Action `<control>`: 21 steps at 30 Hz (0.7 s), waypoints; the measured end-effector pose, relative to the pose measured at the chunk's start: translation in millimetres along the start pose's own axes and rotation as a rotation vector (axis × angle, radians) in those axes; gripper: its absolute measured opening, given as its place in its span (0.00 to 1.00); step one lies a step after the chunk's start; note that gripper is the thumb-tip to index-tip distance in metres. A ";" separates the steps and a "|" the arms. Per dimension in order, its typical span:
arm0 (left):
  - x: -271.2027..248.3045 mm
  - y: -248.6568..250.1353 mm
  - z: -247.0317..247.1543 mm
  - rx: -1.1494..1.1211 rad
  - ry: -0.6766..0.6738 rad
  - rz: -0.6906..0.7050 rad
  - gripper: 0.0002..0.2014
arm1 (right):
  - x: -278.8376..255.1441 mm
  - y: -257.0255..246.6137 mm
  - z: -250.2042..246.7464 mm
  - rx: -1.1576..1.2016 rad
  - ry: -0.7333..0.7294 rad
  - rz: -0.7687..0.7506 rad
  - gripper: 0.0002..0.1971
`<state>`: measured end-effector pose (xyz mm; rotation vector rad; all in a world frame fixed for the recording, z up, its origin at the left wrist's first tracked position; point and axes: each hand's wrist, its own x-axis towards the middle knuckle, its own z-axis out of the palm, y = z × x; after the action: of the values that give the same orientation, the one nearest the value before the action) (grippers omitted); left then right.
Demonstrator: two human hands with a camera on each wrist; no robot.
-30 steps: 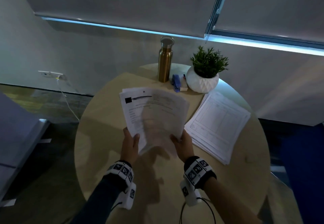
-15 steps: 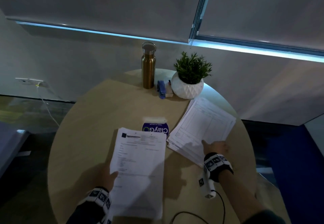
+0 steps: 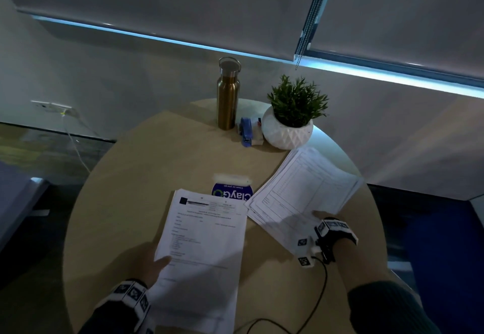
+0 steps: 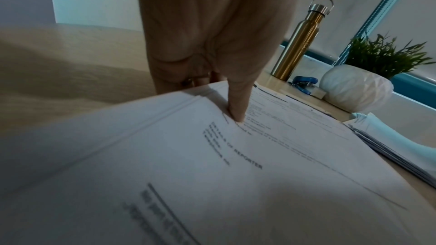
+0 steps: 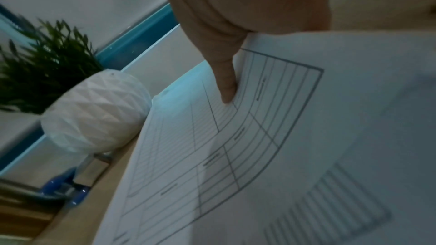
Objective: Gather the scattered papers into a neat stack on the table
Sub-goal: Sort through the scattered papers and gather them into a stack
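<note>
On the round table (image 3: 125,197), seen from the head camera, two sets of papers lie apart: the text pages (image 3: 204,244) near the front, pinched at their left edge by the left hand (image 3: 153,263), and the ruled forms (image 3: 303,189) off to the right, skewed and fanned, with the right hand (image 3: 320,216) at their near edge. A blue-labelled pack (image 3: 231,192) sits between them, its near part under the top of the text pages (worth minding when the piles are merged). A gold bottle (image 3: 227,98), a blue stapler (image 3: 246,132) and a potted plant (image 3: 290,124) stand at the far rim.

From the left wrist, the thumb (image 4: 238,100) presses down on the top sheet and the fingers go under the edge, so that hand grips the text pages (image 4: 259,165).

From the right wrist, the thumb (image 5: 226,79) lies on the ruled forms (image 5: 235,146), which curve upward; the fingers are hidden beneath, most likely clasping the sheets.

My reading: the step in hand is bringing the second pile across to the first. The next move calls for lifting the forms without shedding the loose lower sheets, turning them to match the text pages, then squaring the edges.
</note>
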<state>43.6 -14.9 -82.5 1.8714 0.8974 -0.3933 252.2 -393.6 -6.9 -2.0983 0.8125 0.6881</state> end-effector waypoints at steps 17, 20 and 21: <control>-36.4 14.7 -11.7 -0.042 -0.085 0.171 0.30 | -82.9 95.0 79.3 0.664 -0.133 -0.108 0.43; -40.3 11.5 -12.7 -0.093 -0.032 0.102 0.28 | -95.4 95.4 121.8 0.471 -0.244 -0.167 0.26; -41.5 12.8 -11.3 -0.128 0.007 0.060 0.27 | -97.3 94.0 135.3 0.397 -0.231 -0.198 0.22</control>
<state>23.7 -25.2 -43.6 1.7783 0.8495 -0.2867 93.0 -301.0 -58.8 -1.6770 0.5514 0.5930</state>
